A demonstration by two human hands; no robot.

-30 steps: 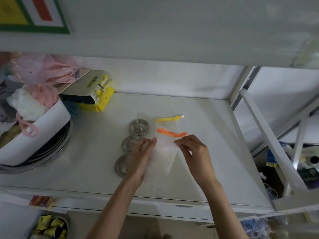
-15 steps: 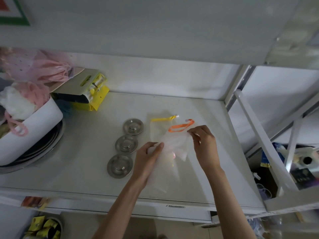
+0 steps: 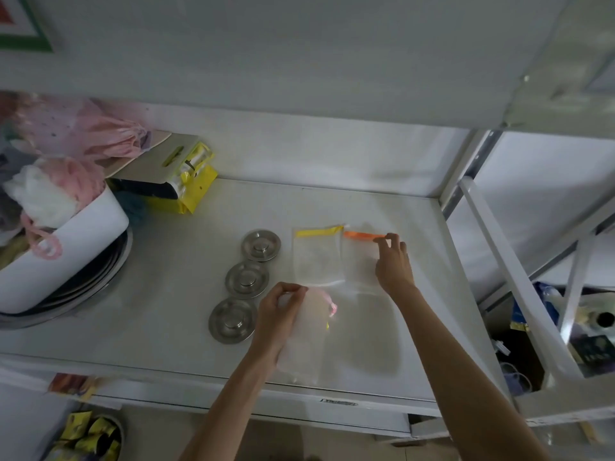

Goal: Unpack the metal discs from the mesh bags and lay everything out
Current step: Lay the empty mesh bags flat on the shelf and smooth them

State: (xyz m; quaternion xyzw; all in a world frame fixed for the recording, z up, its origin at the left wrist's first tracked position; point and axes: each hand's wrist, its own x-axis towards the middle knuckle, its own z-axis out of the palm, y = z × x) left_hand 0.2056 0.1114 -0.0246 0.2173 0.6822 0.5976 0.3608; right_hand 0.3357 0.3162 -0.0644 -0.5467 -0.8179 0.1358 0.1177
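Three metal discs lie in a slanted row on the white shelf: the far disc [image 3: 261, 245], the middle disc [image 3: 247, 279] and the near disc [image 3: 232, 321]. Right of them a mesh bag with a yellow band [image 3: 317, 257] lies flat. Beside it lies a mesh bag with an orange band [image 3: 359, 261]; my right hand [image 3: 394, 264] pinches the orange band's right end. My left hand [image 3: 279, 314] grips a third mesh bag [image 3: 311, 334] with a pink drawstring, which hangs toward the shelf's front edge.
A white tub [image 3: 83, 234] stuffed with pink and white mesh sits on stacked metal pans at the left. A yellow package [image 3: 186, 181] lies at the back left. A white shelf frame [image 3: 519, 281] borders the right side, with clutter below it.
My right hand carried the orange-banded bag away from the bundle and laid it flat next to the yellow-banded one. My left hand kept the pink-string bag and drew back toward the front.
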